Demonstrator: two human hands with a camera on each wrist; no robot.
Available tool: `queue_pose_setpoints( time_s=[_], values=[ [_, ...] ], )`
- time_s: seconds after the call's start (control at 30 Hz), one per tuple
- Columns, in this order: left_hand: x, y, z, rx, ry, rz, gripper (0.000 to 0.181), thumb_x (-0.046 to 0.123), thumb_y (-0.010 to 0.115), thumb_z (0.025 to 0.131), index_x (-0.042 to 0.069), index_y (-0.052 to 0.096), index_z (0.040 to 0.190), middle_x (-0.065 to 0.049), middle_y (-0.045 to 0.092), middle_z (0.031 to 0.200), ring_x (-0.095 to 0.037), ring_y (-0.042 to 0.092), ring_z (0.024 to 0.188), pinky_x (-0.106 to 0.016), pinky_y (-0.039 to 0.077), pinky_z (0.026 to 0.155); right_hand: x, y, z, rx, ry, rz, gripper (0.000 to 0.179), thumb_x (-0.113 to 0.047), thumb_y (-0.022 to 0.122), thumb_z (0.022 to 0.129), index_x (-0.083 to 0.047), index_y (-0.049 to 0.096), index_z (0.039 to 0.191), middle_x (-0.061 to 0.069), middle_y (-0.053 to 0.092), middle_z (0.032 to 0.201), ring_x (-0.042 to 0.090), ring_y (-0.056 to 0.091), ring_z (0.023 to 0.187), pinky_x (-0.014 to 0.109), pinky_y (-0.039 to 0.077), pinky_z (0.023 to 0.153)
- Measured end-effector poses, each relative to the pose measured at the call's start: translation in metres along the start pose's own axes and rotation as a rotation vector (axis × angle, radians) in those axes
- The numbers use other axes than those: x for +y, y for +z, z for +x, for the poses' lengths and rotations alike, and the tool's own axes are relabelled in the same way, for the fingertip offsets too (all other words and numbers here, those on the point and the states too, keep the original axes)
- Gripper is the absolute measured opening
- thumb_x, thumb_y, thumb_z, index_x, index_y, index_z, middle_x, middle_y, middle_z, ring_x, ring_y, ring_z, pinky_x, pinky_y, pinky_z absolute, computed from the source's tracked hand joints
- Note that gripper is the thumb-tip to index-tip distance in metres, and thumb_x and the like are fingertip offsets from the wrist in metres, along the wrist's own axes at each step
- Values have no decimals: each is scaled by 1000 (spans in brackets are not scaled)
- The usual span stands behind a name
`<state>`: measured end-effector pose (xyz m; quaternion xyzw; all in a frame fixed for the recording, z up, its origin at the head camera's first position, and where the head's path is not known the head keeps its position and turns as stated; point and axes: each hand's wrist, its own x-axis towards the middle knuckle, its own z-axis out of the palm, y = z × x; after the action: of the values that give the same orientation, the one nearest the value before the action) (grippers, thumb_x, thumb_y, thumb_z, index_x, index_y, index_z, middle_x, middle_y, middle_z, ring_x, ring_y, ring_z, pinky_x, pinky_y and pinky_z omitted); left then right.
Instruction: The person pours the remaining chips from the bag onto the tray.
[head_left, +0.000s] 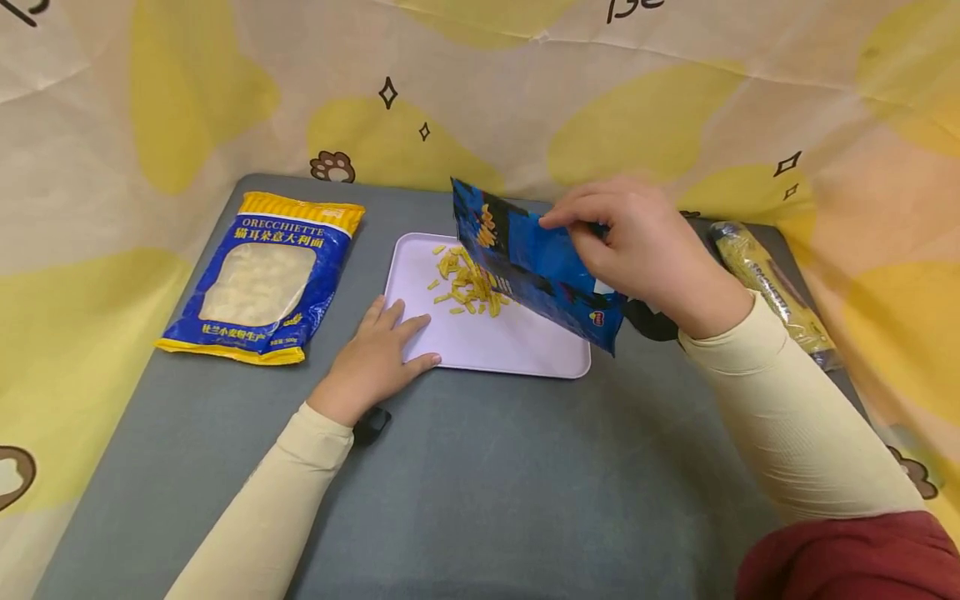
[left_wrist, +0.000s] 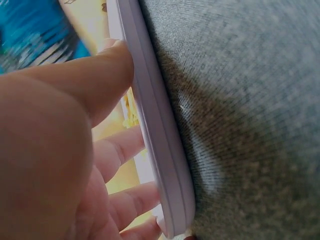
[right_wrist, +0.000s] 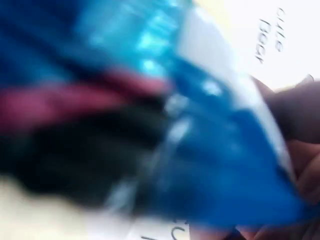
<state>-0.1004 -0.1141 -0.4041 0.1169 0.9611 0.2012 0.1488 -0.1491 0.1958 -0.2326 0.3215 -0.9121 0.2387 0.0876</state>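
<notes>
A blue bag (head_left: 547, 258) is held tilted above the 2 o'clock part of a lilac tray (head_left: 517, 350). Its film is glossy, deep blue crossed by black panels, with golden snack shapes printed towards its 10 o'clock corner and 1 small red logo near its 4 o'clock corner; in the right wrist view a pinkish-red band is shown, blurred. The bag is pinched at its 3 o'clock side by the right hand (head_left: 637, 237), thumb and forefinger bent. Yellow pieces (head_left: 472, 287), short and thin like sticks, are loosely heaped towards 11 o'clock on the tray. The tray's rim is touched at 8 o'clock by the left hand (head_left: 378, 358), its fingers spread wide. At 9 o'clock from the tray an ORECCHIETTE bag (head_left: 258, 283) is seen, at 3 o'clock a yellow packet (head_left: 776, 292).
</notes>
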Motion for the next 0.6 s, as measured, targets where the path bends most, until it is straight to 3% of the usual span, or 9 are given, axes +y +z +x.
queue_pose_setpoints(
  time_s=[0.17,0.37,0.47,0.6],
  values=[
    [0,0,0,2,-1,0,70,47,70,101,12,51,159,-26,26,170,-47,6,160,-72,29,116,0,-3,-1,8,24,34,31,0,58,102,-13,84,115,0,76,120,16,60,90,30,41,66],
    [0,1,0,2,15,0,70,47,69,101,11,51,159,-26,27,170,-48,7,159,-71,28,117,2,-2,-1,-69,29,20,33,0,56,103,-12,82,118,1,75,123,17,55,81,32,42,62],
    [-1,1,0,-1,16,0,71,48,70,101,12,51,159,-26,26,170,-48,6,159,-72,28,116,1,-5,-1,-63,22,8,32,0,57,102,-11,83,117,2,76,122,18,61,92,32,43,65],
    [-2,3,1,-1,11,4,72,49,70,101,13,50,159,-25,26,171,-48,6,160,-73,29,115,-3,-11,2,-84,29,-11,32,-2,56,104,-12,82,119,1,75,123,19,61,90,33,44,68]
  ],
)
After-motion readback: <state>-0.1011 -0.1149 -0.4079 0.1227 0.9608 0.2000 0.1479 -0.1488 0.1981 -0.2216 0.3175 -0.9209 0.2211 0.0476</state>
